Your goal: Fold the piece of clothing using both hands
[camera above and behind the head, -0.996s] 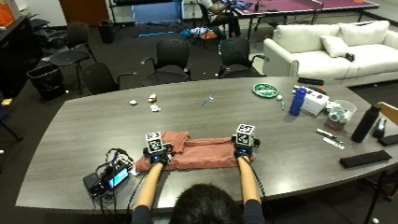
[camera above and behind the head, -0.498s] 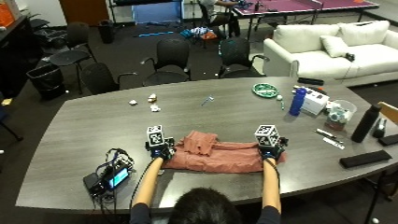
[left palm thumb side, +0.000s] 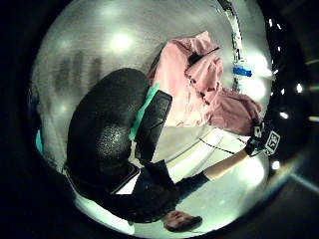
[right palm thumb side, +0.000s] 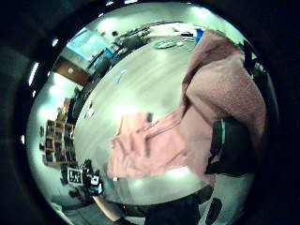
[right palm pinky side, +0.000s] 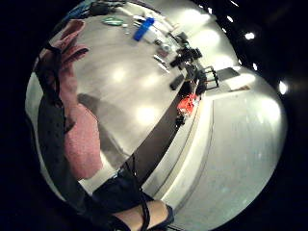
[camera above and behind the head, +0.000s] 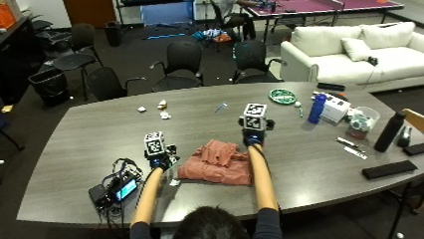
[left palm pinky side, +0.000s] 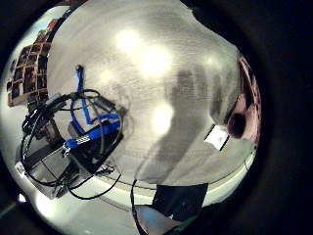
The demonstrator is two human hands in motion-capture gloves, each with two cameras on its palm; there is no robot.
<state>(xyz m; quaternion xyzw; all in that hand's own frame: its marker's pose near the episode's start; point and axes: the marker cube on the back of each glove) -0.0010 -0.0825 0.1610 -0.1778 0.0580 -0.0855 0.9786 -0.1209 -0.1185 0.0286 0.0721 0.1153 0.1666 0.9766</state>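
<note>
Cloth is what matters here: a pink piece of clothing (camera above and behind the head: 217, 163) lies bunched on the grey table (camera above and behind the head: 86, 139), just below the middle of the outside view. Its long side runs left to right, from one hand to the other.

The left hand (camera above and behind the head: 161, 158) sits at the cloth's left end, low by the table. I cannot tell from any view if its fingers grip the cloth or just rest by it. The right hand (camera above and behind the head: 254, 137) is at the cloth's right end, a bit higher in the frame and farther from the person. In the right thumb side palm view the pink cloth (right palm thumb side: 220, 93) drapes over this hand and hangs down to the table, so the hand holds up that end.

My guess is the right hand will carry its end across toward the left hand, so the fold goes along the long side.

At the right of the frame a small see-through cup (camera above and behind the head: 362, 122) holds some small things I cannot make out. A blue bottle (camera above and behind the head: 317, 108) stands near it with its cap on. A green dish (camera above and behind the head: 283, 95) lies in the upper middle; what it holds is too small to see.
</note>
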